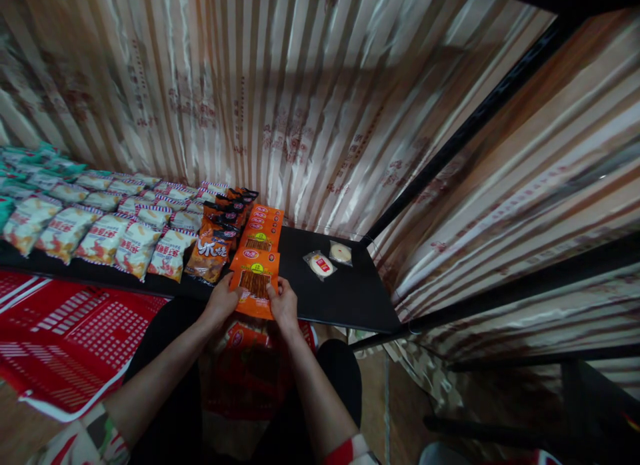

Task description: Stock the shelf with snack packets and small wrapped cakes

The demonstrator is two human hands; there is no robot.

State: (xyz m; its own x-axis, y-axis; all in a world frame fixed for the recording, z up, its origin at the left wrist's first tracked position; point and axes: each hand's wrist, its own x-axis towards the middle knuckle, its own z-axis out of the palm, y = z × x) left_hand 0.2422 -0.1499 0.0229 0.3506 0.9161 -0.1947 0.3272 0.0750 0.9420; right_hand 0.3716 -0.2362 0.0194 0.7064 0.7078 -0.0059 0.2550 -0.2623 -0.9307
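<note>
An orange snack packet with a clear window showing brown strips is gripped at its two sides. My left hand pinches its left edge, and my right hand pinches the right edge. The packet is at the front of a row of matching orange packets that overlap one another on the black shelf. To the left of that row stand dark-topped orange bags. Whether the held packet rests on the shelf, I cannot tell.
White snack bags fill the shelf further left, with green bags beyond. Two round wrapped items, one with a red label, lie at right. Red baskets stand below. A black post rises at the shelf's right end, before a striped curtain.
</note>
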